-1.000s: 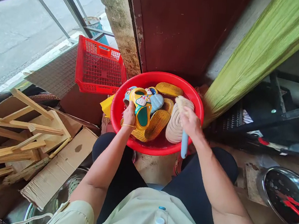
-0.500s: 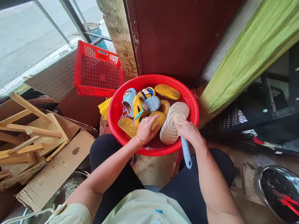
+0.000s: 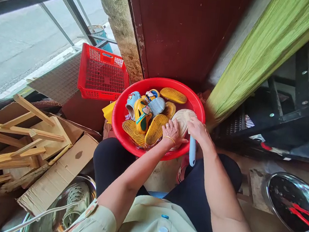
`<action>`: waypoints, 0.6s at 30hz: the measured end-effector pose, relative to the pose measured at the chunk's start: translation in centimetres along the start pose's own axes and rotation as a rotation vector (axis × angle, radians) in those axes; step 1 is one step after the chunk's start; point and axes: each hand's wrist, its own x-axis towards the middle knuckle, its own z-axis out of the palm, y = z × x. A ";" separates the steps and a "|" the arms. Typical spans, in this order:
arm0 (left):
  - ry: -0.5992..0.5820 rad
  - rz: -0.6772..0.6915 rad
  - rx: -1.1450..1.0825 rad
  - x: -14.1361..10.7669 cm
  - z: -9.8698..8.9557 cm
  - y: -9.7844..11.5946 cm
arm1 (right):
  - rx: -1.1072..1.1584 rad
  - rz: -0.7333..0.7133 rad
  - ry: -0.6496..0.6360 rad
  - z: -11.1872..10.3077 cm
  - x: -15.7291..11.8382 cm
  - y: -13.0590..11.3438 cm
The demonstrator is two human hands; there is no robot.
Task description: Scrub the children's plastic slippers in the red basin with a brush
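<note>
A red basin (image 3: pixel 116 126) full of shoes and some water stands between my knees. My left hand (image 3: pixel 172 133) has moved onto a cream shoe (image 3: pixel 183 118), which lies sole up at the basin's right side; its fingers and thumb grip the shoe's near left edge. My right hand (image 3: pixel 197 130) is closed around a brush with a light blue handle (image 3: pixel 192 152), its head over the cream sole and mostly hidden by the fingers. Left of my hands lie a yellow clog (image 3: pixel 142 116), a yellow sole (image 3: pixel 155 129), a light blue clog (image 3: pixel 132 102) and several other shoes.
A red plastic crate (image 3: pixel 101 95) sits beyond the basin at left. An upturned wooden stool (image 3: pixel 38 132) and cardboard (image 3: pixel 61 172) lie at left. Near my left elbow a metal bowl holds a pale clog (image 3: pixel 76 200). At right is a metal basin (image 3: pixel 271 215) with red-handled tongs (image 3: pixel 301 218).
My left hand has moved right, from the yellow sole to the cream shoe. My right hand has shifted slightly right with the brush, whose handle now points more straight down.
</note>
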 end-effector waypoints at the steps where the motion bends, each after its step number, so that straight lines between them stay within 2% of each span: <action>1: 0.006 -0.004 -0.006 0.1 0.1 -0.1 | 0.002 -0.004 0.003 0.1 0.1 -0.1; 4: 0.020 -0.027 -0.099 0.4 -0.4 -1.0 | 0.003 -0.010 0.015 0.2 0.1 -0.3; 7: -0.001 -0.087 -0.294 0.8 -1.7 -2.6 | 0.027 -0.037 0.042 0.1 0.1 0.1; 14: -0.070 -0.109 -1.104 1.4 -5.6 -6.2 | 0.159 -0.047 0.223 0.6 0.5 0.4; 16: -0.028 -0.114 -1.232 1.5 -7.1 -7.5 | 0.229 -0.091 0.291 1.0 0.8 -0.2; 18: 0.064 -0.083 -1.333 1.7 -8.9 -9.0 | 0.305 -0.120 0.328 1.6 1.0 -1.0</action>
